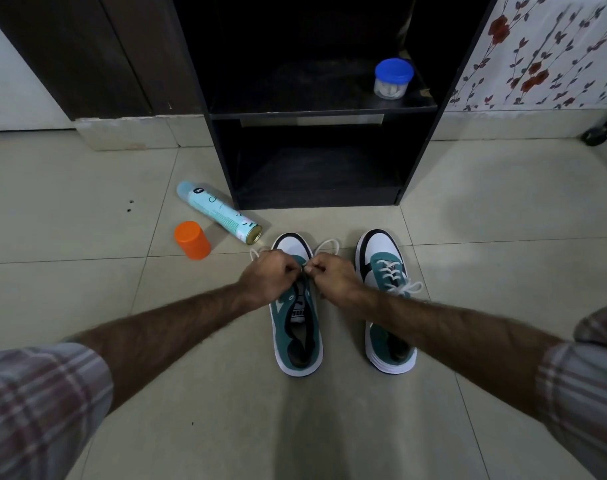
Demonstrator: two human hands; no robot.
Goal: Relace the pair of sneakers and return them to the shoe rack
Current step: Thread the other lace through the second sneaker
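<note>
Both forearms reach forward from plaid sleeves to the left sneaker (297,320), where the left hand (271,275) and right hand (333,277) each hold a narrow pinch grip on the white lace (326,244) at the lowest eyelets, knuckles up, fingertips almost touching. Lacing of this shoe appears to be just beginning; the next move likely calls for crossing the ends up to the next eyelets. On the floor beside it, the right sneaker (387,296) is already laced, and the shoe rack (324,109) stands just ahead.
</note>
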